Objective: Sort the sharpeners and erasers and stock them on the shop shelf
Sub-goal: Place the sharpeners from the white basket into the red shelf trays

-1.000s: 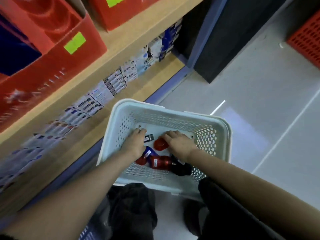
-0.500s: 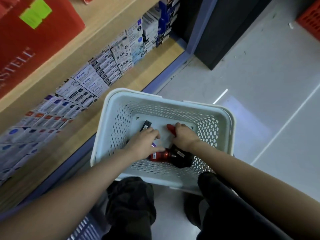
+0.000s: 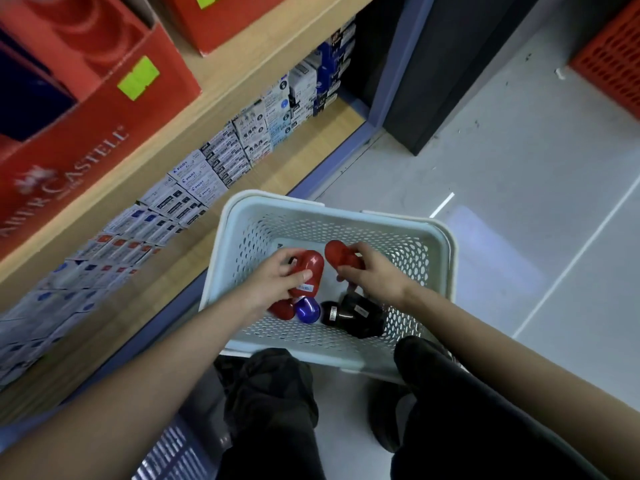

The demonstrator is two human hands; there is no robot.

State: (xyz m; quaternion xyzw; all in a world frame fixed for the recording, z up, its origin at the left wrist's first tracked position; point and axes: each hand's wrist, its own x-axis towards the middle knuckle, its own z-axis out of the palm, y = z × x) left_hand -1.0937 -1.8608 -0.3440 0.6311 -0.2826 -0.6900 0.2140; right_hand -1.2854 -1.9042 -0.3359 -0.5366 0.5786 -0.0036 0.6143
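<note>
light: even, bright indoor | glare: pale streak on floor (image 3: pixel 441 205) | blur: left shelf boxes (image 3: pixel 52 306) smeared | edges: wide-angle bending

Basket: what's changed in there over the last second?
The left hand now grips a red sharpener, the right hand a second red sharpener. The blue sharpener and black sharpeners stayed at the near side of the basket.

Grey floor (image 3: pixel 519 209), wooden shelf (image 3: pixel 239 71), dark cabinet (image 3: pixel 450 64)
</note>
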